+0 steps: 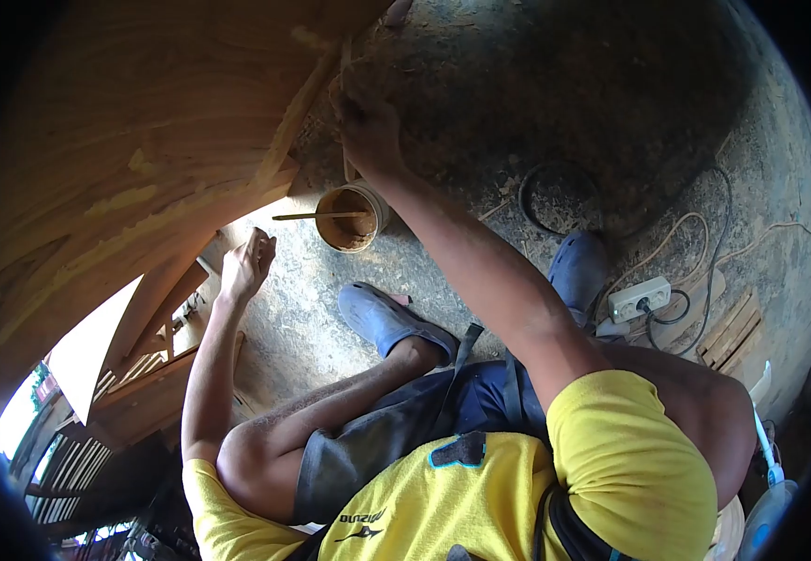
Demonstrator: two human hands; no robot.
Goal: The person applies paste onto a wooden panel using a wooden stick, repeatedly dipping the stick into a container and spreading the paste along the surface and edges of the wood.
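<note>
My left hand [248,266] is raised just below the edge of a large curved wooden panel [143,112], its fingers curled together and nothing visible in them. My right hand [370,131] is in shadow beside the panel's right edge, closed round something thin and pale that I cannot make out clearly. Light brown filler patches [125,200] mark the panel. Between my hands, on the floor, stands a round tub [377,208] with brown paste inside. A flat stick [316,216] lies across its opening.
My feet in grey-blue clogs [373,316] rest on the stained concrete floor [307,346]. A white power strip [639,298] with a black plug and loose cables [704,234] lies at the right, beside wood strips [731,332]. Slatted wooden pieces [73,472] stand at the lower left.
</note>
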